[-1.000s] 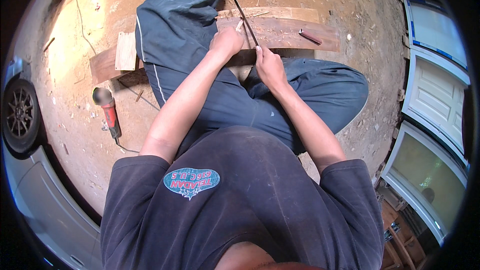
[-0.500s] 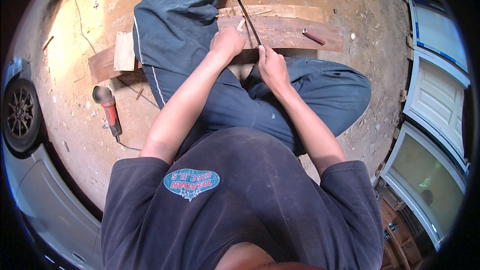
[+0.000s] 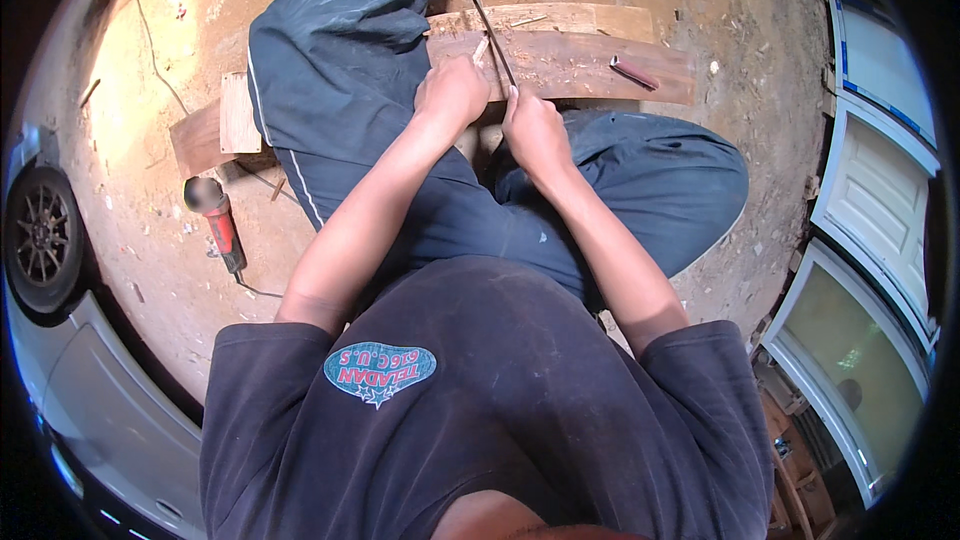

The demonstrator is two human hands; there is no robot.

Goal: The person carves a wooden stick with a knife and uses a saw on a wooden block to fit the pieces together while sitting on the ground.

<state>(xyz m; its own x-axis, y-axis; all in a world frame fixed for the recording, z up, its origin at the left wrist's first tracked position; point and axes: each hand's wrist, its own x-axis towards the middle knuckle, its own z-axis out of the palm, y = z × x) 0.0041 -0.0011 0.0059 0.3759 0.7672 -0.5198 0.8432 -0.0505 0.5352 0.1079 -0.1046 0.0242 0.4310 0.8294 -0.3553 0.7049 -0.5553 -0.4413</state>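
My left hand (image 3: pixel 455 90) is closed around a small pale wood strip (image 3: pixel 481 50), whose end sticks out above the fingers. In my right hand (image 3: pixel 537 130) is a long, narrow, dark-bladed knife (image 3: pixel 490 30); its handle is hidden by the fingers, and the blade slants up and to the left, beside the strip. Whether the edge touches the strip I cannot tell. Beyond both hands lies a reddish-brown plank (image 3: pixel 570 65) scattered with shavings, with a paler board (image 3: pixel 622 23) along its far side. A small dark red piece (image 3: pixel 634 72) rests on the plank's right part.
My bent legs (image 3: pixel 340 90) flank the work. On the floor at the left lie a red angle grinder (image 3: pixel 220 225) with its cord, and a pale wood block (image 3: pixel 238 112) over a brown board. A car wheel (image 3: pixel 42 230) stands at far left; framed panels (image 3: pixel 875 170) line the right.
My right hand has shifted slightly left, and the blade looks narrower, turned more edge-on. My left hand keeps its hold on the strip. The whole view has shifted a little.
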